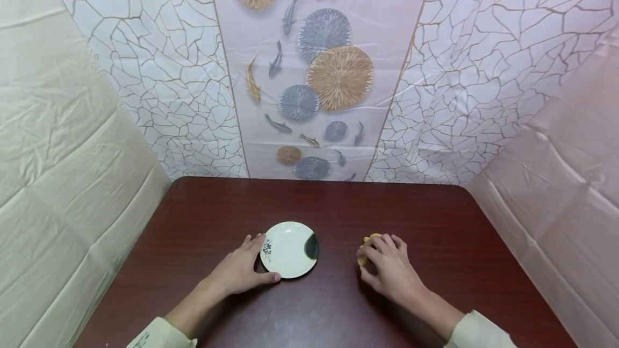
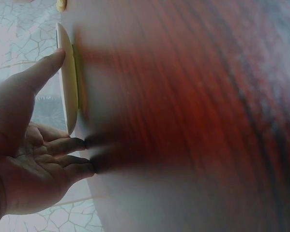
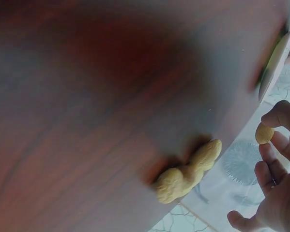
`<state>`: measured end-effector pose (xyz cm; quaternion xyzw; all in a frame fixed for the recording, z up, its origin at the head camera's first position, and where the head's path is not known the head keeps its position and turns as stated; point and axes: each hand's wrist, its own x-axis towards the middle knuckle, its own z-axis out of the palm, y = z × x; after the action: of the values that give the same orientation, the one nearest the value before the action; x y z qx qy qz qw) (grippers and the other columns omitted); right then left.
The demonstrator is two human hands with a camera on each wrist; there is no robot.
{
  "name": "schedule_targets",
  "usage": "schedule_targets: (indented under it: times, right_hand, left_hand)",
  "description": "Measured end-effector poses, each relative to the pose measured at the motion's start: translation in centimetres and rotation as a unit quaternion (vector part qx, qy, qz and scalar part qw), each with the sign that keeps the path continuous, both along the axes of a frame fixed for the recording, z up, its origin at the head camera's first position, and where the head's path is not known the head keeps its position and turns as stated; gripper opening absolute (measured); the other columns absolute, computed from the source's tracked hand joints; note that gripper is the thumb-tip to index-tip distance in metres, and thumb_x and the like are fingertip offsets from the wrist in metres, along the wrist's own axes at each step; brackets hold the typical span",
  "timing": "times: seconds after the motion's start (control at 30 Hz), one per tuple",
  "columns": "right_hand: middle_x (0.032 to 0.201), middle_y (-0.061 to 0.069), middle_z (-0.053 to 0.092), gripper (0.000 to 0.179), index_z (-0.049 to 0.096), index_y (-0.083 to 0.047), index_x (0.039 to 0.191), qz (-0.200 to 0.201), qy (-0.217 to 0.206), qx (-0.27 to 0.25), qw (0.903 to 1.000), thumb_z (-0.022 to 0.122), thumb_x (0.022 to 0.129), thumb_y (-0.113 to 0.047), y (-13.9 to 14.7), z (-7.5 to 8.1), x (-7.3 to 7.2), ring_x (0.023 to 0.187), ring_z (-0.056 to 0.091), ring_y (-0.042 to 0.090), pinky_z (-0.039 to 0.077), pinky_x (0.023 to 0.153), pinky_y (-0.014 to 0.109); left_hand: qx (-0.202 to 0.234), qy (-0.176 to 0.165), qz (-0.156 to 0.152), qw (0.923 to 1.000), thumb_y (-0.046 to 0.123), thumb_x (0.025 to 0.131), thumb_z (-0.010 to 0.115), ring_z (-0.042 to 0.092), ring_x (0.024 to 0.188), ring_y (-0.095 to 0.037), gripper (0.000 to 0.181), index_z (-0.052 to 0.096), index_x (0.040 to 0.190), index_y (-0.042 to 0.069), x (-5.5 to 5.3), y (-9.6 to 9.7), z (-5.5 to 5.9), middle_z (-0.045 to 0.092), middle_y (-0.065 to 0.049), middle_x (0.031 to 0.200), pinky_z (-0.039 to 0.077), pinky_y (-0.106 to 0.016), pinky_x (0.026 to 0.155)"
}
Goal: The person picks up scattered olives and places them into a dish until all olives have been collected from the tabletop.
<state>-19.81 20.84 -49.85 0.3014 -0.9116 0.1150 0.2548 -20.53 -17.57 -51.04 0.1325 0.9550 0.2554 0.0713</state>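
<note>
A round white plate with a dark green patch and a small floral print lies on the table. My left hand spans its left side, thumb at the near rim and extended fingers by the far-left rim. The left wrist view shows the thumb against the plate's edge and two fingertips down at the tabletop. To the right, my right hand pinches a tan peanut between thumb and fingers. Other unshelled peanuts lie on the table beneath that hand, partly hidden by its fingers in the head view.
The dark red-brown wooden table runs back to a patterned cloth wall with fish and round motifs. Pale cloth sides stand at left and right. Bare tabletop lies between the plate and the peanuts.
</note>
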Motion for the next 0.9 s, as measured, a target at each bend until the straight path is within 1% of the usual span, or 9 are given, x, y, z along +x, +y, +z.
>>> schedule_targets:
  times: [0.3,0.43,0.73,0.9]
  right_hand:
    - [0.101,-0.004,0.07,0.031,0.075,-0.021,0.093,0.019,-0.007,-0.003,0.9998,0.097,0.073,-0.012,-1.9,0.3,-0.8,0.1,0.063,0.021,0.051,0.098,0.078]
    - [0.101,-0.004,0.071,0.031,0.076,-0.02,0.094,0.023,-0.009,-0.003,0.9997,0.097,0.073,-0.013,-2.6,0.3,-1.2,0.1,0.063,0.022,0.051,0.099,0.078]
    - [0.103,-0.005,0.071,0.028,0.078,-0.02,0.097,0.04,-0.022,0.003,0.999,0.097,0.077,-0.014,-4.3,0.3,-1.7,0.101,0.063,0.023,0.05,0.102,0.078]
    - [0.104,-0.005,0.072,0.025,0.079,-0.021,0.098,0.049,-0.039,-0.004,0.998,0.096,0.08,-0.014,-5.5,0.1,-2.0,0.102,0.062,0.023,0.048,0.104,0.08]
  left_hand:
    - [0.0,0.0,0.003,1.0,0.063,0.084,0.09,0.036,0.164,-0.05,0.121,0.036,0.171,-0.001,-0.1,-0.1,-0.1,0.044,-0.025,0.174,0.044,-0.07,0.123]
    - [0.001,0.0,0.002,1.0,0.064,0.084,0.089,0.036,0.164,-0.05,0.121,0.036,0.171,-0.001,0.0,-0.1,0.0,0.044,-0.025,0.174,0.045,-0.07,0.123]
    - [-0.001,-0.002,0.002,1.0,0.063,0.085,0.089,0.036,0.164,-0.051,0.12,0.035,0.171,-0.001,-0.1,0.1,0.1,0.043,-0.025,0.174,0.044,-0.071,0.123]
    - [-0.008,-0.004,0.006,0.9999,0.065,0.084,0.089,0.037,0.164,-0.05,0.122,0.035,0.171,-0.001,0.0,0.1,0.1,0.044,-0.025,0.174,0.045,-0.071,0.122]
